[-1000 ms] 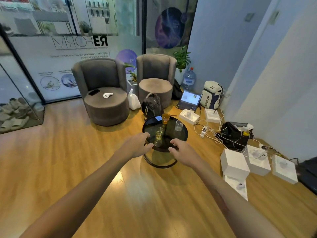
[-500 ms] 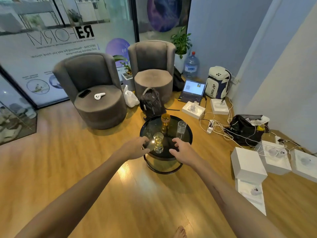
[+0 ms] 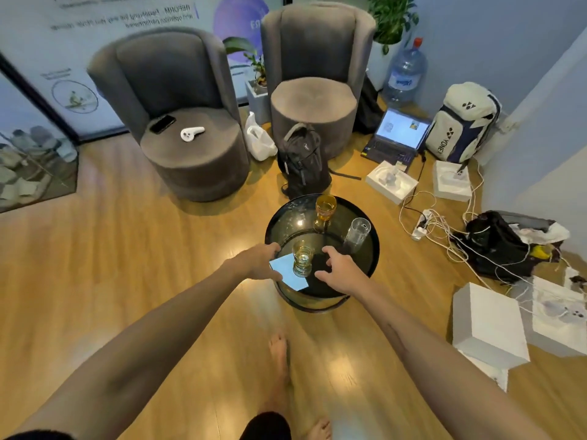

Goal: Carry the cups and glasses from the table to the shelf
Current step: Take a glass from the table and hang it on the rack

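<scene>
A round black glass table (image 3: pixel 370 252) stands on the wooden floor in front of me. Three glasses stand on it: a short clear tumbler (image 3: pixel 302 261) at the near edge, an amber stemmed glass (image 3: pixel 324 212) at the back, and a tall clear glass (image 3: pixel 357 235) at the right. My left hand (image 3: pixel 258 262) hovers just left of the tumbler, fingers loosely curled and holding nothing. My right hand (image 3: pixel 340 270) hovers just right of it, fingers spread and apart from the glass. A light blue reflection lies on the tabletop under the tumbler.
Two grey armchairs (image 3: pixel 178 122) (image 3: pixel 314 90) stand behind the table, with a black backpack (image 3: pixel 301 160) between them and it. Cables, a power strip (image 3: pixel 421 224), a laptop (image 3: pixel 397 134), a black bag (image 3: pixel 495 246) and white boxes (image 3: pixel 489 325) crowd the floor at the right. My bare feet (image 3: pixel 279 354) are below.
I have stepped closer and the view has tilted down, so the table looms larger. Both hands have come in to either side of the short tumbler.
</scene>
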